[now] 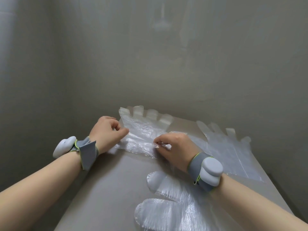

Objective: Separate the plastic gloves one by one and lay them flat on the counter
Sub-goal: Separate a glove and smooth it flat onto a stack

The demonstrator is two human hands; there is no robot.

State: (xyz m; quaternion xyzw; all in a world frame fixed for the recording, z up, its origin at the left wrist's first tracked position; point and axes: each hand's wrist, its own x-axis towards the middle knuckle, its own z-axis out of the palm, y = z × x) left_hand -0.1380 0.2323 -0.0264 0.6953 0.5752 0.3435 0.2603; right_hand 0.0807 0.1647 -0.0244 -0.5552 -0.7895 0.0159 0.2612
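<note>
Hands meet at a crinkled clear plastic glove bundle lying toward the far edge of the pale grey surface, its fingertips almost at the grey wall. The bundle's long axis runs from the cuff, the end nearest the person, away to the fingers at the far edge.

The left hand sits against the bundle's left side, roughly halfway along. Its grip is narrow, thumb and curled fingers pinching the margin of the film. The right hand works the cuff end at its right corner, its grip likewise narrow and closed on a fold of film between thumb and fingertips. Both hands are in contact, so neither is nearer; what differs is where each holds. How many layers the bundle contains cannot be told.

The coming move looks like a peel. With the right hand at the open cuff, a top layer would probably lift back along the long axis toward the near edge, while the left hand pins the rest.

Two separated gloves already lie flat. The right-edge clear plastic glove points its fingers toward the far edge, just beside the right wrist. The near-edge clear plastic glove points its fingers left and runs partly under the right forearm.
</note>
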